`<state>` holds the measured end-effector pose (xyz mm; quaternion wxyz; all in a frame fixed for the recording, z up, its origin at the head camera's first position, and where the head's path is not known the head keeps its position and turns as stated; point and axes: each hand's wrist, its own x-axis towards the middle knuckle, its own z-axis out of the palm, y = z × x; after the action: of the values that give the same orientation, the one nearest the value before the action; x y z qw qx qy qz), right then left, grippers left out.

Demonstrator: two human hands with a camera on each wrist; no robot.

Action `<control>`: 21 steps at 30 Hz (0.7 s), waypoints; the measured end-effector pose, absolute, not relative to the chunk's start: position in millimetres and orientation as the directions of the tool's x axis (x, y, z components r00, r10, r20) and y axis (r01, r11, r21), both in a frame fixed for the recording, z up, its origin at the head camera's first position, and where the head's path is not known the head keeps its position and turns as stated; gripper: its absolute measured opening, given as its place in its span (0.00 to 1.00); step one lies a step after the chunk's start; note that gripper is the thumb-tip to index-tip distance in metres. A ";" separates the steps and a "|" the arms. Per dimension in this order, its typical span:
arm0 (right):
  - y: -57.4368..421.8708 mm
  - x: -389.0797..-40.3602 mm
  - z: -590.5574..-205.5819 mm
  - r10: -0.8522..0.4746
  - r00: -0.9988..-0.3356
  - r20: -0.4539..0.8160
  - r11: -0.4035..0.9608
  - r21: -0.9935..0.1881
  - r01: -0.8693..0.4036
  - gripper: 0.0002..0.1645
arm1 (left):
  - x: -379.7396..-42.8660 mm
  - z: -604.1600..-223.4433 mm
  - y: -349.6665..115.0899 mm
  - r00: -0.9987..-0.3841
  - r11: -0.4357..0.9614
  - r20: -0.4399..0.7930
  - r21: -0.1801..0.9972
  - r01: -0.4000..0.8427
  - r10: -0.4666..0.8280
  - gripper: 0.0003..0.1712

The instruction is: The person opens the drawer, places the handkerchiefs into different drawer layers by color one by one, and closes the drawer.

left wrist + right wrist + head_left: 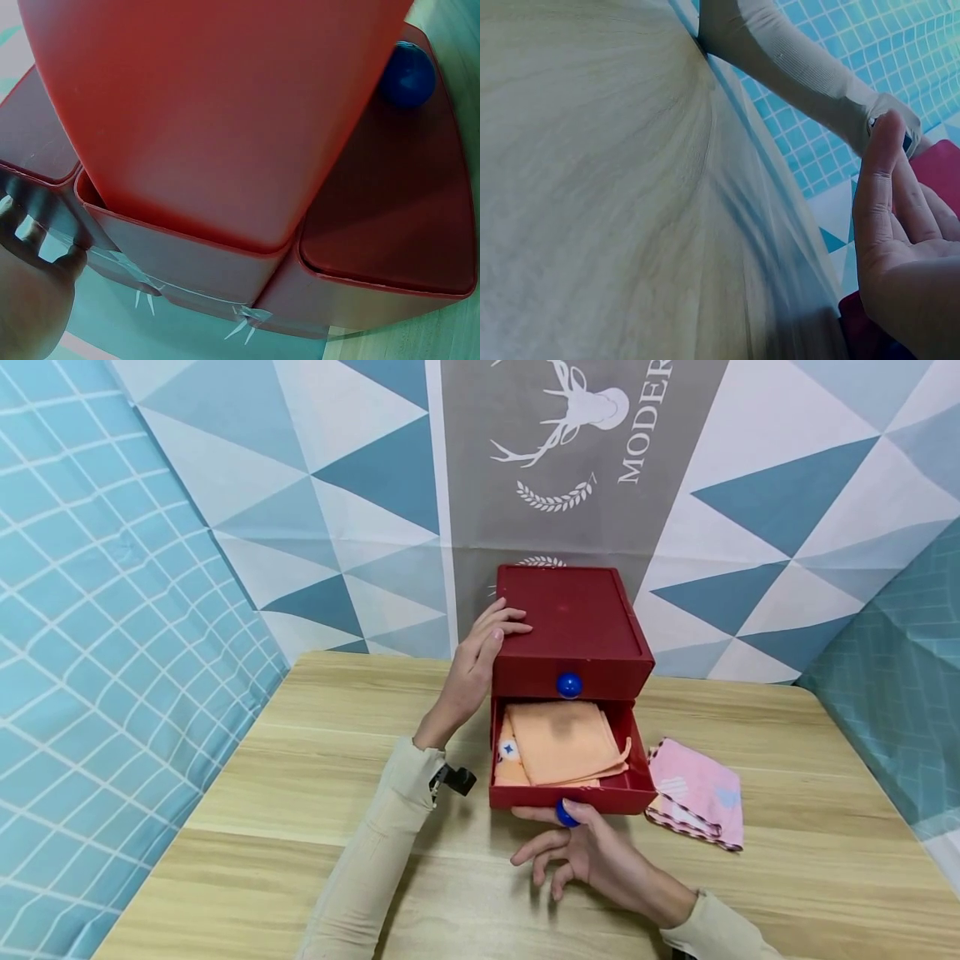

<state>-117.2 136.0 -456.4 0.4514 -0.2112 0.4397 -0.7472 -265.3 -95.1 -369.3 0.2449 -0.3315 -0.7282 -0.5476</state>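
Observation:
A dark red drawer cabinet [566, 610] stands against the back wall, its middle drawer [637, 768] pulled out. Folded peach cloths [566, 743] lie inside, one with a white round patch. My left hand [471, 668] rests against the cabinet's upper left side, fingers straight over the top edge. At the open drawer's front, my right hand [600, 860] pinches the blue knob [566, 815] between thumb and index finger; its other fingers are loosely bent. The left wrist view shows the lowest drawer [390, 195] closed, with its own blue knob [407, 73].
A folded pink cloth [701, 785] with a checked edging lies on the wooden table [300, 760], right of the drawer. Behind the cabinet hangs a patterned wall cloth [375, 510]. A blue gridded sheet [112, 610] borders the left side. The upper drawer, with a blue knob [569, 685], is closed.

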 end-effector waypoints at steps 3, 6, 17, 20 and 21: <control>133.7 -118.0 -454.2 -0.857 -0.507 -0.094 -0.193 -0.854 0.483 0.38 | -265.2 -369.0 -95.6 -0.673 0.197 0.708 0.643 0.740 0.215 0.23; 132.5 -118.8 -452.6 -0.852 -0.512 -0.109 -0.180 -0.858 0.482 0.38 | -263.8 -368.6 -95.5 -0.684 0.210 0.696 0.651 0.729 0.218 0.23; 132.3 -128.1 -451.1 -0.844 -0.521 -0.124 -0.166 -0.864 0.475 0.40 | -263.3 -369.0 -95.8 -0.679 0.211 0.701 0.645 0.734 0.220 0.24; 131.8 -131.2 -450.9 -0.843 -0.526 -0.115 -0.172 -0.868 0.466 0.39 | -262.9 -368.7 -95.9 -0.677 0.211 0.702 0.644 0.736 0.220 0.24; 131.5 -132.2 -450.9 -0.842 -0.528 -0.110 -0.175 -0.870 0.461 0.39 | -262.8 -368.6 -95.9 -0.679 0.212 0.701 0.645 0.734 0.219 0.24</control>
<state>-132.2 131.5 -450.9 0.4408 -0.2042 0.4671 -0.7388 -262.8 -95.9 -368.6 0.2388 -0.3218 -0.7408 -0.5391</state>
